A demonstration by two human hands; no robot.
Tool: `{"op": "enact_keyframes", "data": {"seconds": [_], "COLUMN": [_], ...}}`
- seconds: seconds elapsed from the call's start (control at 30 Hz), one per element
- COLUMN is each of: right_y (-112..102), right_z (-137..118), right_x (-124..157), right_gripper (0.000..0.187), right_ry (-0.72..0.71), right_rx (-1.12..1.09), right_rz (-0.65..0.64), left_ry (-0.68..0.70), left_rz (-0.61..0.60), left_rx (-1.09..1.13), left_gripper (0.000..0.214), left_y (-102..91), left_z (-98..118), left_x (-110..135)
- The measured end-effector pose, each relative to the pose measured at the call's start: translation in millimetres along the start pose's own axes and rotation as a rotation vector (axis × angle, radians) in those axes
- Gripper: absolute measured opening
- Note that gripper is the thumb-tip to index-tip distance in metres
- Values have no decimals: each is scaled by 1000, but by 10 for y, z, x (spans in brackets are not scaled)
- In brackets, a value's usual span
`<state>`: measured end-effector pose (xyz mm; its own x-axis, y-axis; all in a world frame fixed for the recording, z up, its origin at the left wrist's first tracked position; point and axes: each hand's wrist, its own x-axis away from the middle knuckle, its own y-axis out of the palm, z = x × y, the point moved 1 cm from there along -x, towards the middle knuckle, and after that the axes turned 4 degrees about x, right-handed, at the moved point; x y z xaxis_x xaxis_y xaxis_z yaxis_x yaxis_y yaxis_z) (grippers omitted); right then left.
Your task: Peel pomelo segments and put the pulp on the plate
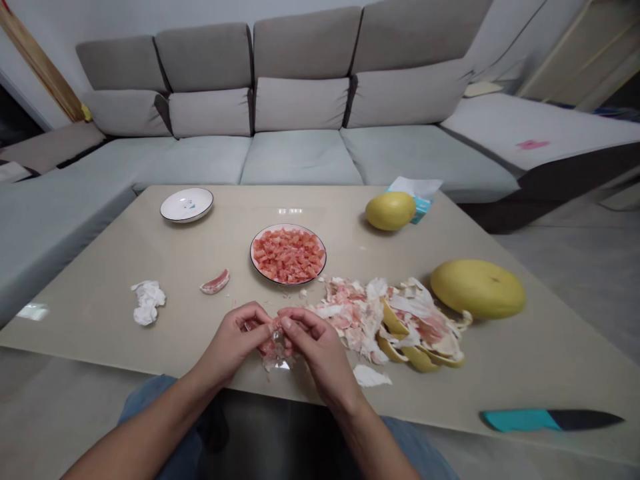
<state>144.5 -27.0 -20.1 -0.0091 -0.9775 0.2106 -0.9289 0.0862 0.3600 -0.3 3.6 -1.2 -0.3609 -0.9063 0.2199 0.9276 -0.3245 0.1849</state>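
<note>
Close to the table's near edge, my left hand (245,337) and my right hand (315,343) meet, thumbs and fingertips pinched on a piece of pink pomelo segment (273,350) with its thin membrane. Fingers partly cover the piece. Just beyond my hands stands a dark-rimmed plate (253,261) heaped with peeled pink pomelo pulp (289,255). One unpeeled pomelo segment (215,282) lies on the table to the left of that plate. Right of my hands spreads a pile of pomelo peel and membranes (395,323).
Two whole yellow pomelos, one (477,289) beside the peel and one (390,211) by a tissue pack (423,203), sit at the right. A knife (550,419) with a teal handle lies front right. Crumpled tissue (148,301) and a white plate (187,204) are left.
</note>
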Motion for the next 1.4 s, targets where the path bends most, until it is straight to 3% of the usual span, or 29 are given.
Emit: {"op": "enact_keyframes", "data": {"seconds": [0.23, 0.5, 0.6, 0.77, 0.87, 1.0, 1.2, 1.3, 1.4], "right_y": [-65, -98, -102, -62, -46, -68, -122, -139, -151], "right_z": [-45, -29, -12, 44, 80, 80, -58, -170, -253], "right_x": [-21, -89, -114, -112, -116, -126, -293, -568, -876], "right_gripper": [22, 27, 30, 28, 29, 38, 35, 26, 21], "right_ry": [99, 188, 177, 166, 180, 97, -131, -288, -420], "right_rx": [-344, -501, -517, -463, -439, -178, 255, 459, 625], "right_rz": [-47, -37, -13, -23, -34, 62, 238, 299, 330], "left_ry": [-63, -66, 33, 338, 345, 170, -127, -155, -147], "left_rz": [14, 42, 56, 135, 149, 123, 46, 78, 77], "left_rx": [24, -17, -114, -402, -417, -247, 385, 569, 618], "left_gripper": [21, 35, 24, 11, 11, 13, 21, 8, 1], "left_y": [12, -32, -40, -49, -47, -45, -87, -138, -184], "left_z": [12, -65, -89, -38, -24, -46, -92, -132, -164], "left_x": [9, -55, -68, -38, -27, -45, -114, -156, -192]}}
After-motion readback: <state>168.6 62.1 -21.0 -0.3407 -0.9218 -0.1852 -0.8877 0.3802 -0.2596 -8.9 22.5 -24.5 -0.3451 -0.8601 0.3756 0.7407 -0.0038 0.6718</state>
